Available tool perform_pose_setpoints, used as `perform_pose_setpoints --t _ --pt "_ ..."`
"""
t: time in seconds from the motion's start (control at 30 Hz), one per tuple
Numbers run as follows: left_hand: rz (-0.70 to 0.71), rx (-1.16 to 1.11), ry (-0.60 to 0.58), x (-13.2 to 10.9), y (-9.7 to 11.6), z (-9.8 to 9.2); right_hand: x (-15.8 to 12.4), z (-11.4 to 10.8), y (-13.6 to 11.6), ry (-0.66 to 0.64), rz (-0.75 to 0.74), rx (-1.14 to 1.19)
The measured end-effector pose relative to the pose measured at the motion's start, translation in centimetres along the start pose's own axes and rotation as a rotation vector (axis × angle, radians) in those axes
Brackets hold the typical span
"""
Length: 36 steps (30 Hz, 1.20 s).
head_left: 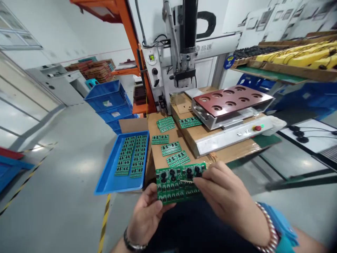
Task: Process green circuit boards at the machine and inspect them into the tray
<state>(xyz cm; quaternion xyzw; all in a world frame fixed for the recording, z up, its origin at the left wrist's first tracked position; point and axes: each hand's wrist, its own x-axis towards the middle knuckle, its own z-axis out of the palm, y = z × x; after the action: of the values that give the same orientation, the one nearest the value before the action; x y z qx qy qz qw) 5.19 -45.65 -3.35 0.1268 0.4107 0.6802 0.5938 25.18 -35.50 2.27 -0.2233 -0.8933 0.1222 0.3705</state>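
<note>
My left hand (149, 209) grips a green circuit board (171, 188) by its left end, thumb on the face and fingers behind. The board is tilted toward me and carries round black parts along its top and rows of small dark parts below. Between its pinched fingertips, my right hand (223, 189) holds a thin pale stick (186, 181), its tip over the middle of the board. Whether the tip touches the board, I cannot tell. Just beyond lie several more circuit boards (171, 149) on the brown work surface (158, 156).
On the left, a blue tray (105, 179) holds rows of circuit boards. Stacked blue crates (107, 102) stand behind it. A machine with a vertical head (184, 75) rises at the back, beside a reddish plate with round recesses (231, 100). A red button (257, 128) sits on its front rail.
</note>
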Motion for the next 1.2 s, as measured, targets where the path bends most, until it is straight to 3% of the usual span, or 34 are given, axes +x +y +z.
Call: perform_pose_setpoints --t 0.27,0.63,0.9,1.2 --pt "-0.026 0.051 0.052 0.3 0.2 -0.1 0.7 0.5 -0.2 -0.016 -0.037 -0.003" --pt "-0.028 0.052 0.005 0.5 0.1 -0.2 1.3 0.3 0.3 -0.001 -0.003 -0.016" --pt "-0.034 0.08 0.051 0.7 0.3 0.2 1.0 0.2 0.4 -0.031 0.006 0.01" --pt "-0.049 0.091 -0.015 1.0 0.1 0.1 1.1 0.4 0.4 -0.043 -0.001 0.027"
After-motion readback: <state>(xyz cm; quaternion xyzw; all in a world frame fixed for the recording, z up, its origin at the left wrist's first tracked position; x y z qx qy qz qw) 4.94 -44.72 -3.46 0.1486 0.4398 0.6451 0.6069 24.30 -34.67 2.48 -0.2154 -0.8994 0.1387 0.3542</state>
